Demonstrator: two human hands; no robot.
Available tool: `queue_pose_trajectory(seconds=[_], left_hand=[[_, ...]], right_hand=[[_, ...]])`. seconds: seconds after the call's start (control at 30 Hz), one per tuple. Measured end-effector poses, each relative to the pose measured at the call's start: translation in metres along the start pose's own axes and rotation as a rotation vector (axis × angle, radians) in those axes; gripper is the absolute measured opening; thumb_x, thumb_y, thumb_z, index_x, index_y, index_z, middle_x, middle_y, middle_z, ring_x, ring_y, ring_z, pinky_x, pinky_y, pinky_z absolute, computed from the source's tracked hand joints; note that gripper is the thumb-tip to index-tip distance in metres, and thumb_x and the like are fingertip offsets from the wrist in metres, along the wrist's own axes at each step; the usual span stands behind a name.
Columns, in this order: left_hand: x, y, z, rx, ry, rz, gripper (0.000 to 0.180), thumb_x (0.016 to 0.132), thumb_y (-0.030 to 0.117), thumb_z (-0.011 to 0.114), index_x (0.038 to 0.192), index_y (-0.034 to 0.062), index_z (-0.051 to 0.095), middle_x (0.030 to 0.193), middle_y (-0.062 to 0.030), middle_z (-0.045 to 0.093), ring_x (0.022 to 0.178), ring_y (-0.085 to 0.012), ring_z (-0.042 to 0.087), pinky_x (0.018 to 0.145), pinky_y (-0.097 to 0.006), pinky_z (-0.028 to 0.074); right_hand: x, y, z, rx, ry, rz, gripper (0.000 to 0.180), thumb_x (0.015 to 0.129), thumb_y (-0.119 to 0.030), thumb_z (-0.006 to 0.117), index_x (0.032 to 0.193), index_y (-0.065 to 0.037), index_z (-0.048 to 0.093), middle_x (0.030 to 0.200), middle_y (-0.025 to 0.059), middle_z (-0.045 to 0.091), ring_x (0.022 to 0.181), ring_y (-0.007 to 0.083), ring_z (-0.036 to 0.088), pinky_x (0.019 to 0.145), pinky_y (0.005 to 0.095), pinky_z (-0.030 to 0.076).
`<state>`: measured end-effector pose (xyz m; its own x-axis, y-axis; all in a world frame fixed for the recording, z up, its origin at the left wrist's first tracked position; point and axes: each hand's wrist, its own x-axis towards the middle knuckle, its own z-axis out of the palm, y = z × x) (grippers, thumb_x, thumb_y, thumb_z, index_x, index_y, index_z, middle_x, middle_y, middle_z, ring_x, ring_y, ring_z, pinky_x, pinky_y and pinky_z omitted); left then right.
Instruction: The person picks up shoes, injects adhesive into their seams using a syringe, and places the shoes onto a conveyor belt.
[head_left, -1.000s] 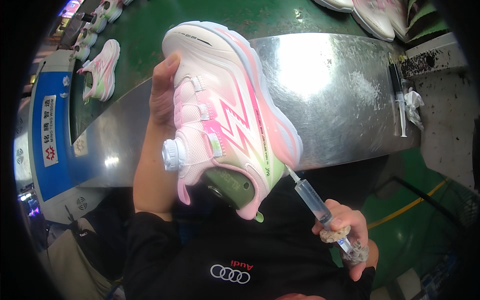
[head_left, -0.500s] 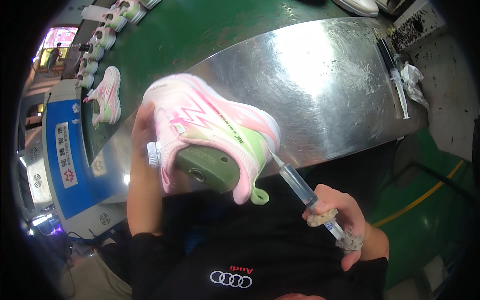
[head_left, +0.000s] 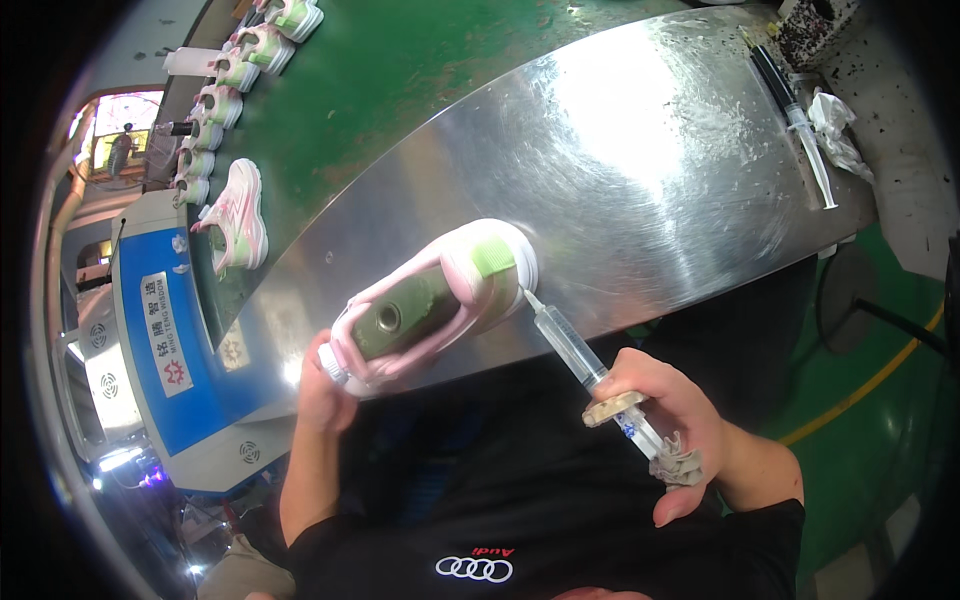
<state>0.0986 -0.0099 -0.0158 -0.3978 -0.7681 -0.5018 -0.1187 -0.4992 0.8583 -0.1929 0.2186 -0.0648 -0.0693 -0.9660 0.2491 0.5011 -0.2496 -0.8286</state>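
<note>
A pink, white and light green sneaker (head_left: 500,262) is tilted over the metal table, its opening toward me. Inside it sits a dark green shoe last (head_left: 405,312) with a round hole. My left hand (head_left: 325,392) grips the shoe at its toe end, the fingers partly hidden beneath it. In my right hand (head_left: 665,405) is a clear syringe (head_left: 572,345), the thumb near its plunger end, which is wrapped in crumpled grey material. A pale wrapping covers the syringe's finger flange. The nozzle points at the sole edge by the heel, touching or very close.
A curved metal tabletop (head_left: 560,180) borders a green surface (head_left: 400,110). At left stand another sneaker (head_left: 240,220), a row of similar shoes (head_left: 222,105) and a blue-and-white machine (head_left: 165,340). A second syringe (head_left: 800,125) lies at right beside crumpled white tissue (head_left: 838,130).
My left hand has turned the sneaker, so its heel and opening face up instead of its side. The syringe in my right hand has shifted slightly left and up, staying at the sole edge.
</note>
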Motion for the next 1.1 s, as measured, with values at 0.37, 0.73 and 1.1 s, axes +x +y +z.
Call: queue_pose_trajectory(seconds=[0.37,0.73,1.1], left_hand=[[-0.051,-0.031,0.042,-0.251,-0.271,-0.237,0.076,0.074,0.014,0.067,0.134,-0.004,0.026,0.13,-0.0202,0.042,0.119,-0.0294,0.045,0.102,-0.041,0.034],[-0.058,-0.063,0.081,-0.494,-0.451,-0.352,0.082,0.066,0.003,0.064,0.136,-0.0027,0.022,0.125,-0.0205,0.047,0.117,-0.0313,0.048,0.098,-0.043,0.039],[-0.029,-0.08,0.122,-0.77,-0.846,-0.534,0.065,0.072,-0.01,0.057,0.132,0.0014,0.035,0.127,-0.0145,0.047,0.121,-0.0285,0.043,0.101,-0.043,0.036]], right_hand=[[-0.001,-0.004,0.008,-0.22,0.012,-0.044,0.092,0.055,-0.052,0.079,0.121,0.002,0.044,0.102,0.0094,0.054,0.074,0.0177,0.042,0.065,0.0272,0.036],[0.005,-0.038,0.025,-0.222,0.012,0.075,0.087,0.058,-0.05,0.078,0.12,0.001,0.045,0.103,0.0089,0.054,0.075,0.02,0.045,0.065,0.0296,0.036],[-0.012,-0.11,0.036,-0.323,-0.101,0.256,0.097,0.054,-0.054,0.079,0.121,0.006,0.042,0.1,0.0119,0.054,0.087,0.0192,0.047,0.076,0.0299,0.036]])
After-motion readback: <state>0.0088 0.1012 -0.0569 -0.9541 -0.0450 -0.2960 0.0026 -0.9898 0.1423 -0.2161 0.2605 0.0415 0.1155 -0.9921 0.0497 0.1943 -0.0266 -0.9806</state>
